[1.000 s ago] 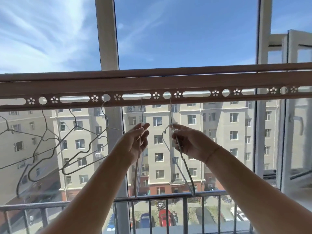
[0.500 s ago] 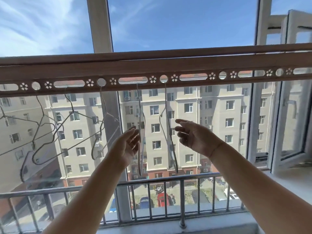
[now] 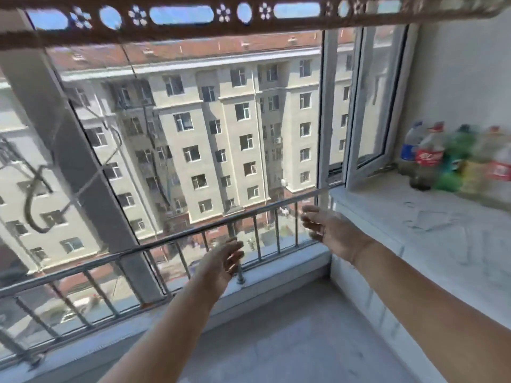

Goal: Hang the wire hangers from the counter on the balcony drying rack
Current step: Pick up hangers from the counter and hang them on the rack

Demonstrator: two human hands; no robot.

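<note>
The brown drying rack bar [image 3: 193, 30] with flower-shaped holes runs across the top. Several wire hangers [image 3: 31, 214] hang from it on the left, blurred against the window; two more thin ones [image 3: 150, 134] hang nearer the middle. My left hand [image 3: 221, 261] and my right hand [image 3: 329, 230] are both lowered in front of the railing, fingers spread and holding nothing. On the white counter [image 3: 448, 266] at the right, faint outlines of wire hangers [image 3: 431, 221] lie flat.
Several plastic bottles [image 3: 439, 158] stand at the back of the counter by the wall. A metal railing [image 3: 193, 234] guards the window. A window sash [image 3: 367, 106] stands open inward beside the counter. Grey floor lies below.
Both hands let go of the two hangers, which stay on the rack, and dropped down. My view swung down and right, bringing the counter and bottles into sight.
</note>
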